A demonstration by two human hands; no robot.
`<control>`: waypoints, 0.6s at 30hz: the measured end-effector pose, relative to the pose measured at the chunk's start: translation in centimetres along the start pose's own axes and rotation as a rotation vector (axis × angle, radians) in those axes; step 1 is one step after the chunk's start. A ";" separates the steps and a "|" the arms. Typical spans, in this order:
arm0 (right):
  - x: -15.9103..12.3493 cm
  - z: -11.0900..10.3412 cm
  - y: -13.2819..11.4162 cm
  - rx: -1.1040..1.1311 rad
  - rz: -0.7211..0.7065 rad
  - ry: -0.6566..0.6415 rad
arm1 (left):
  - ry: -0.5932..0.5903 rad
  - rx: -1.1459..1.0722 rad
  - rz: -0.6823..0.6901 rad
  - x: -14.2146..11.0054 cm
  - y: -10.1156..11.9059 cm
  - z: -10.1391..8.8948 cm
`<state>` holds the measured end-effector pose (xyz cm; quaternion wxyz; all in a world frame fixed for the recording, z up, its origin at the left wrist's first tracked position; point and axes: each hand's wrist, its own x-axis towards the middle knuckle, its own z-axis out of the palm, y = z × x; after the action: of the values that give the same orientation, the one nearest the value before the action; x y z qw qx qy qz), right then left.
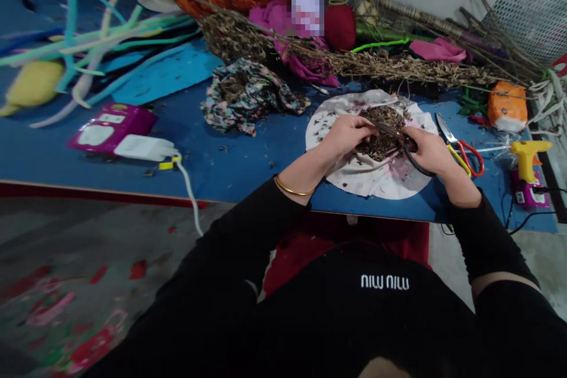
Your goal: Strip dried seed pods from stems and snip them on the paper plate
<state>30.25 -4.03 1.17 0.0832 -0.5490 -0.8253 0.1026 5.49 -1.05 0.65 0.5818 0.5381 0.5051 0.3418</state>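
Note:
A round white cloth point(376, 184) lies on the blue table under a heap of dried, brown chopped plant bits point(379, 147). My right hand point(429, 150) is closed round the handles of dark scissors point(419, 164), whose blades reach left over the heap. My left hand point(348, 137) has its fingers pinched together at the heap's left side, close to the blade tips. It seems to grip some dried plant stems, though the fingers partly hide them. A gold bangle circles the left wrist.
Red-and-yellow handled scissors point(460, 147) and a yellow glue gun point(526, 156) lie to the right. A floral cloth point(248, 97) holding plant bits sits left of the white cloth. Long dried stalks point(398, 68) stretch along the back. A purple power strip point(110, 127) with a white plug lies left.

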 end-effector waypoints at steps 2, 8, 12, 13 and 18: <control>0.0 0.0 -0.1 -0.021 0.012 -0.003 | -0.014 0.029 0.002 -0.1 0.0 0.0; 0.0 -0.3 -0.2 0.054 0.027 0.034 | 0.016 -0.034 -0.025 -0.2 0.2 -0.1; 0.0 -0.3 0.0 0.080 0.029 0.047 | 0.048 -0.112 -0.008 -0.1 0.1 -0.2; 0.0 -0.2 0.0 0.078 0.024 0.042 | 0.050 -0.119 -0.014 -0.1 0.0 -0.2; 0.0 0.0 -0.4 0.059 0.026 0.009 | 0.030 -0.109 -0.063 -0.2 0.1 0.2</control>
<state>29.94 -4.20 1.21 0.1019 -0.5574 -0.8144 0.1252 5.69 -1.24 0.75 0.6130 0.4841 0.5112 0.3585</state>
